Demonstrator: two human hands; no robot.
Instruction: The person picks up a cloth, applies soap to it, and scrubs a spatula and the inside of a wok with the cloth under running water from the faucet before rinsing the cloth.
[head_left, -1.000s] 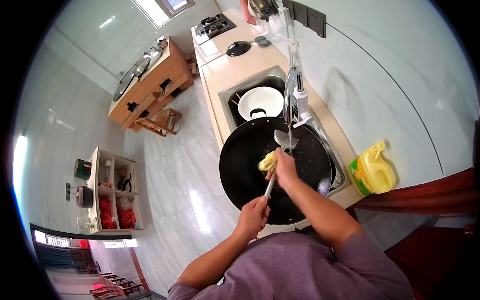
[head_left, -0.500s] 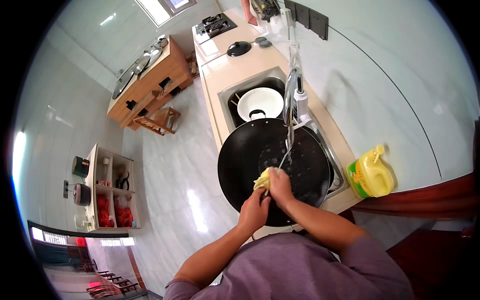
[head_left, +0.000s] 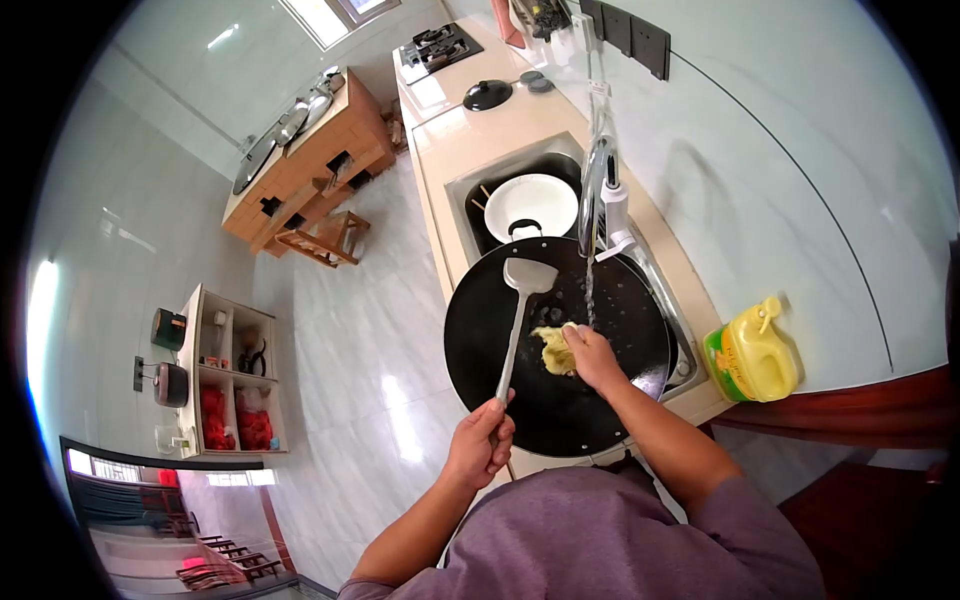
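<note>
My left hand (head_left: 482, 440) is closed round the handle of a metal wok spatula (head_left: 516, 322), its broad head up over the wok. In my right hand (head_left: 592, 357) a crumpled yellow cloth (head_left: 555, 350) is gripped, hanging apart from the spatula. Both are above a large black wok (head_left: 490, 380) that rests over the sink. Water from the faucet (head_left: 592, 200) runs down into the wok, and drops show on its dark surface.
Behind the wok, a white bowl (head_left: 530, 203) sits in the sink (head_left: 462, 190). A yellow jug (head_left: 755, 350) stands on the counter at right. Farther back are a black lid (head_left: 487, 95) and a gas stove (head_left: 437, 52). A wooden stool (head_left: 330, 240) stands on the floor.
My hands have moved apart. The spatula has swung up and left into plain view in my left hand, while my right hand keeps the cloth, now more spread out.
</note>
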